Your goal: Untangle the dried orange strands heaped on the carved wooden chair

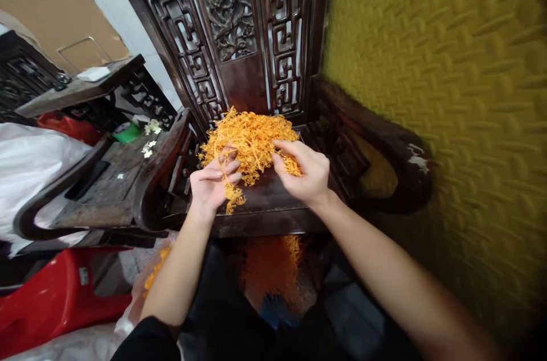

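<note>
A heap of thin, curly orange strands (252, 133), resembling cordyceps fungus, lies on the seat of a dark carved wooden chair (273, 199). At the heap's near left side, my left hand (211, 181) is palm up with its fingers curled round a small strand cluster (233, 197), which dangles over the palm. My right hand (305, 170) is closed at the right side of the heap, thumb and forefinger almost together. Some orange strands (292, 165) show within its curled fingers; their far ends are hidden.
Below the seat is a second orange mass (273, 264), in shadow. A red plastic stool (64, 298) stands at lower left. Another wooden chair (98, 196) on the left bears a green container (127, 132) and pale flowers (149, 147). A yellow textured surface (448, 65) rises at right.
</note>
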Demonstrator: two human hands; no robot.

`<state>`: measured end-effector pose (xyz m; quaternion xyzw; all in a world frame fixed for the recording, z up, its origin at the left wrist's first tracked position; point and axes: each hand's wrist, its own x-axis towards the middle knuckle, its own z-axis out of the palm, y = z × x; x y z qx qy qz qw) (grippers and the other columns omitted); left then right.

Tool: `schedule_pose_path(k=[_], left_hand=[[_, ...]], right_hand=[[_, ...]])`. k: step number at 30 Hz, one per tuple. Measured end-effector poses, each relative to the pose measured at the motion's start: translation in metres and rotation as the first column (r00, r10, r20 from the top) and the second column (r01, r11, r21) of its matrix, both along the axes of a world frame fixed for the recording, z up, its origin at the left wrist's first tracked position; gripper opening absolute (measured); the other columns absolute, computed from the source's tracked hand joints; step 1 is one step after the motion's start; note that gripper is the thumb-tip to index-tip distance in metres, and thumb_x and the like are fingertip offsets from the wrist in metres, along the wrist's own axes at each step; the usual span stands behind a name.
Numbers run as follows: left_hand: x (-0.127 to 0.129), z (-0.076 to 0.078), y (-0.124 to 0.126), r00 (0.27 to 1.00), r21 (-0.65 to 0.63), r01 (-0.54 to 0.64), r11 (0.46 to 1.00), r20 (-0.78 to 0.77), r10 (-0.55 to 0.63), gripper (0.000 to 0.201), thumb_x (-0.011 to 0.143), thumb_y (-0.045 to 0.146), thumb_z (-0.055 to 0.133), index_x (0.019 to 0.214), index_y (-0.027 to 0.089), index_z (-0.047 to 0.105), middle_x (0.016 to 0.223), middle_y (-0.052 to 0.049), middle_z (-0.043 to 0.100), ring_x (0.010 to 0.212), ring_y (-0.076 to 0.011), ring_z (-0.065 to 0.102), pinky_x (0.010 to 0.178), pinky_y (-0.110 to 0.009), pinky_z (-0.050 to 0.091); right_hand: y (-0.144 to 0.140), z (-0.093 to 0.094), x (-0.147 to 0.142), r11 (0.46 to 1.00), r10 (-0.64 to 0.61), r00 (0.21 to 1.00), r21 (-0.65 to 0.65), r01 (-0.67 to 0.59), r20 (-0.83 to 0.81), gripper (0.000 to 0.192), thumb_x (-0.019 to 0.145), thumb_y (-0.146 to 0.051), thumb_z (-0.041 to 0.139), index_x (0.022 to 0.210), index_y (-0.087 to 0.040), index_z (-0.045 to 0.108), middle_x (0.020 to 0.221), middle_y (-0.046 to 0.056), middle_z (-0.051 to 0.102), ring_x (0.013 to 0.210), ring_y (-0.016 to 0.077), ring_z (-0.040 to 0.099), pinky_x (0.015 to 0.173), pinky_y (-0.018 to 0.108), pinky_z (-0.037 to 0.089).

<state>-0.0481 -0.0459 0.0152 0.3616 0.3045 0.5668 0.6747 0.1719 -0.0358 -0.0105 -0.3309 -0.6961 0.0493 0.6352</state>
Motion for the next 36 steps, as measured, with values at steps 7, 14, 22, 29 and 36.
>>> schedule_pose_path(k=[7, 14, 22, 29, 36], left_hand=[[0.006, -0.004, -0.001, 0.995, -0.088, 0.072, 0.994, -0.066, -0.078, 0.053, 0.058, 0.007, 0.067, 0.110, 0.017, 0.069, 0.103, -0.008, 0.066, 0.070, -0.0099, 0.056, 0.055, -0.022, 0.046], [0.008, -0.001, -0.004, 0.964, -0.211, 0.124, 0.969, -0.206, -0.169, 0.047, 0.077, 0.020, 0.077, 0.123, 0.013, 0.067, 0.114, -0.016, 0.073, 0.098, -0.0223, 0.073, 0.087, -0.033, 0.059], [0.006, -0.008, -0.005, 0.737, 0.178, -0.052, 0.983, -0.657, 0.158, 0.042, 0.079, 0.038, 0.079, 0.114, 0.015, 0.074, 0.109, -0.013, 0.076, 0.077, -0.0190, 0.072, 0.060, -0.027, 0.056], [0.012, -0.026, -0.004, 0.590, 0.135, 0.004, 0.991, -0.800, 0.107, 0.043, 0.076, 0.040, 0.080, 0.109, 0.013, 0.075, 0.098, -0.010, 0.078, 0.084, -0.0221, 0.072, 0.076, -0.032, 0.057], [0.001, -0.020, -0.004, 0.421, 0.195, 0.142, 0.970, -0.899, 0.118, 0.030, 0.084, 0.044, 0.069, 0.085, 0.016, 0.078, 0.089, -0.006, 0.077, 0.084, -0.0221, 0.069, 0.078, -0.032, 0.052]], right_hand=[[0.000, 0.001, 0.005, 0.996, 0.062, 0.911, -0.083, -0.031, 0.408, 0.044, 0.096, -0.025, 0.054, 0.139, -0.031, 0.062, 0.097, 0.005, 0.072, 0.079, 0.0186, 0.064, 0.075, 0.033, 0.054], [0.013, -0.009, -0.007, 0.914, 0.318, 0.895, -0.353, -0.201, 0.312, 0.022, 0.095, -0.030, 0.057, 0.102, -0.020, 0.076, 0.093, 0.006, 0.069, 0.082, 0.0179, 0.063, 0.073, 0.029, 0.048], [0.013, -0.023, -0.024, -0.069, 0.448, 0.667, -0.766, -0.639, -0.596, 0.046, 0.087, -0.060, 0.061, 0.085, -0.015, 0.069, 0.054, -0.005, 0.051, 0.032, 0.0054, 0.030, 0.031, 0.021, 0.013], [0.007, -0.035, -0.043, 0.297, 0.607, 0.765, -0.830, -0.471, -0.216, 0.023, 0.089, -0.032, 0.057, 0.079, -0.017, 0.071, 0.056, -0.003, 0.057, 0.045, 0.0087, 0.045, 0.046, 0.021, 0.035], [0.012, -0.035, -0.043, 0.586, 0.615, 0.787, -0.699, -0.410, 0.054, 0.033, 0.090, -0.042, 0.062, 0.076, -0.014, 0.073, 0.075, 0.003, 0.070, 0.071, 0.0172, 0.061, 0.068, 0.027, 0.046]])
